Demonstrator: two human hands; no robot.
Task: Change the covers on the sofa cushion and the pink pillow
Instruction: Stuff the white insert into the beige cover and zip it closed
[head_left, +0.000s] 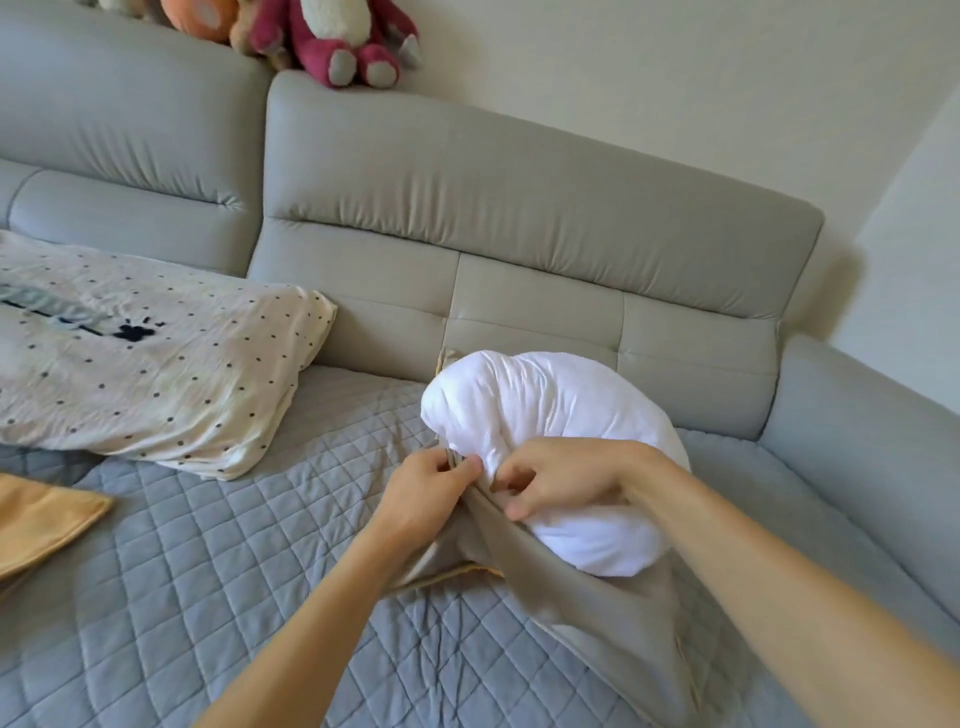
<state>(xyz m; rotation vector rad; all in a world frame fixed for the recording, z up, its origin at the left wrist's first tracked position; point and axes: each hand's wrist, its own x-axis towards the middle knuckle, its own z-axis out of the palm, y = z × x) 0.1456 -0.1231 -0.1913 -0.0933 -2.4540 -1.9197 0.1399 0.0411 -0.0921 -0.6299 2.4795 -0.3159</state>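
Observation:
A white cushion insert (550, 410) bulges out of a grey-beige cover (587, 603) on the sofa seat, its lower part inside the cover. My left hand (423, 486) pinches the cover's open edge at the insert's left side. My right hand (558, 478) curls its fingers over the same edge, against the insert. A cream pillow with dark dots (140, 358) lies at the left on the seat. An orange cloth (41, 519) lies at the far left edge.
The grey sofa backrest (519, 208) runs behind, its armrest (872, 452) at the right. A quilted grey-blue mat (234, 597) covers the seat. Plush toys (337, 36) sit on top of the backrest.

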